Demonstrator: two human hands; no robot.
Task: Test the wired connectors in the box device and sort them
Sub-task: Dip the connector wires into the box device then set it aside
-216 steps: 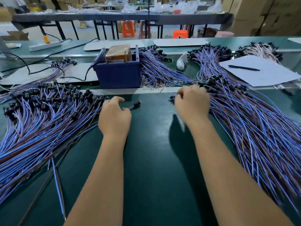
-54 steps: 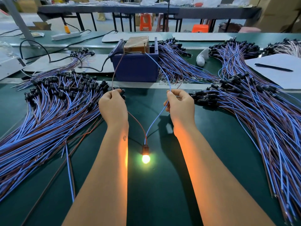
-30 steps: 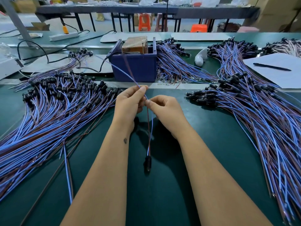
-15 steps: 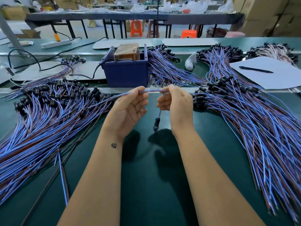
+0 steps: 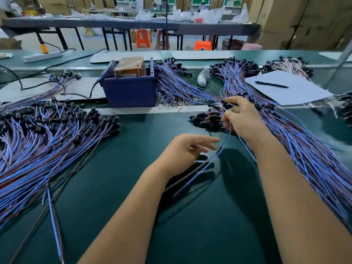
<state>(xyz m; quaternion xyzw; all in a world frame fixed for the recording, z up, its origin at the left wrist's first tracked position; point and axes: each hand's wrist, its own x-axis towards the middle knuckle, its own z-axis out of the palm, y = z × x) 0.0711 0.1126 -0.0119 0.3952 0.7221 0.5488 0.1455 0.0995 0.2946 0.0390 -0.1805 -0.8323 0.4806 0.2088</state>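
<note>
right hand [image 5: 241,119] pinched a lead [image 5: 225,138] | left hand [image 5: 187,149] loose, empty | risk: neighbouring leads in right pile [image 5: 297,141] snagging, dragging out

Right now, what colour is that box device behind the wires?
Dark blue box device, holding a brown block; the head view shows it.

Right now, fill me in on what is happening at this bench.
A person is sorting blue-and-brown wired connectors on a green bench. The right hand pinches a black connector at the edge of the right pile, its blue wire trailing down toward the left hand, which is open beside it. A second pile lies on the left. The blue box device sits behind, with nothing plugged in that I can see.
</note>
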